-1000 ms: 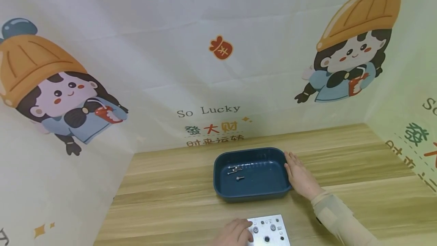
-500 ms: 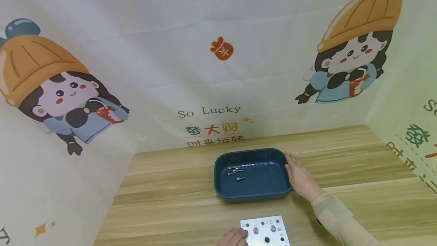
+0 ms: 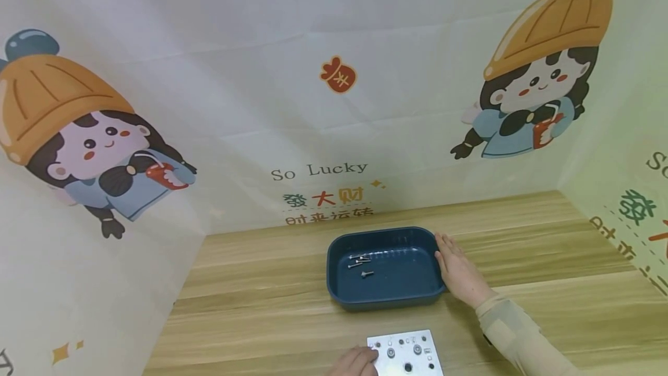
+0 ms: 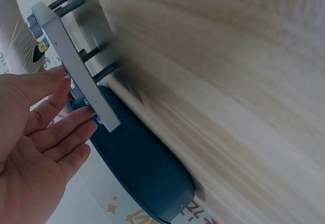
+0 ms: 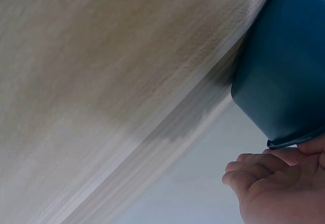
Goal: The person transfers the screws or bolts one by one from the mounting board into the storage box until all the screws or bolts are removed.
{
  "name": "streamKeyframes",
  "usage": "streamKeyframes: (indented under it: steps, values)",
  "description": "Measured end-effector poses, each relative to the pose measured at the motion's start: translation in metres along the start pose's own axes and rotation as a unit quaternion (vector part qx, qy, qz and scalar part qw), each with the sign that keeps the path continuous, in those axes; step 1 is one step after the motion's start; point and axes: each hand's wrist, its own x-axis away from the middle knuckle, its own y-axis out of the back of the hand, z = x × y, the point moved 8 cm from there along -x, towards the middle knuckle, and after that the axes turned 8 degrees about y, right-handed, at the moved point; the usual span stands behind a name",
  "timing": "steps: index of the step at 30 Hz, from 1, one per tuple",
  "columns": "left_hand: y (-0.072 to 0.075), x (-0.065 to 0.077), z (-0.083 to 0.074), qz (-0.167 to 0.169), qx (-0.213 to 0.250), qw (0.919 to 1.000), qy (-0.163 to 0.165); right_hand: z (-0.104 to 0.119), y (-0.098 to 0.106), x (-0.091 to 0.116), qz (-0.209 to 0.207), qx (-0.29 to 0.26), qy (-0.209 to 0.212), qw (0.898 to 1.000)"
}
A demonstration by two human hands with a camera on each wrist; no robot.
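Note:
A silver metal plate with holes and bolt heads sits at the bottom of the head view. Threaded bolts stick out of its underside in the left wrist view. My left hand is at the plate's left edge, thumb and forefinger pinching at a small bolt head on its upper face, mostly hidden by the fingertips. The other fingers are loosely bent beside the plate. My right hand lies with straight fingers along the right side of a dark blue tray, touching its wall near the rim.
Several loose screws lie in the tray's left half. The tray stands behind the plate on a wood-grain tabletop. A printed cloth backdrop rises behind the table and on both sides.
Over the last second my left hand has drawn back toward the lower left, uncovering the plate's far left corner. My right hand and the tray have stayed put.

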Motion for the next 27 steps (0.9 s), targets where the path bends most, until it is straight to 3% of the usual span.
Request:
streamKeyframes:
  steps: [9, 19, 24, 27]
  values:
    - [-0.002, 0.000, -0.007, -0.001, -0.009, 0.9988, -0.049, 0.000, 0.000, -0.001, 0.001, -0.005, -0.002, 1.000]
    - [-0.003, -0.002, -0.006, -0.002, -0.015, 0.9992, -0.036, 0.000, -0.001, -0.001, 0.002, -0.002, 0.000, 1.000]
    - [0.007, -0.011, -0.005, 0.000, -0.017, 0.9997, -0.016, 0.000, -0.001, 0.000, 0.003, -0.003, 0.000, 1.000]
    - [0.015, -0.021, -0.002, 0.026, -0.016, 0.9994, -0.019, 0.000, 0.000, 0.000, 0.004, -0.005, 0.000, 1.000]
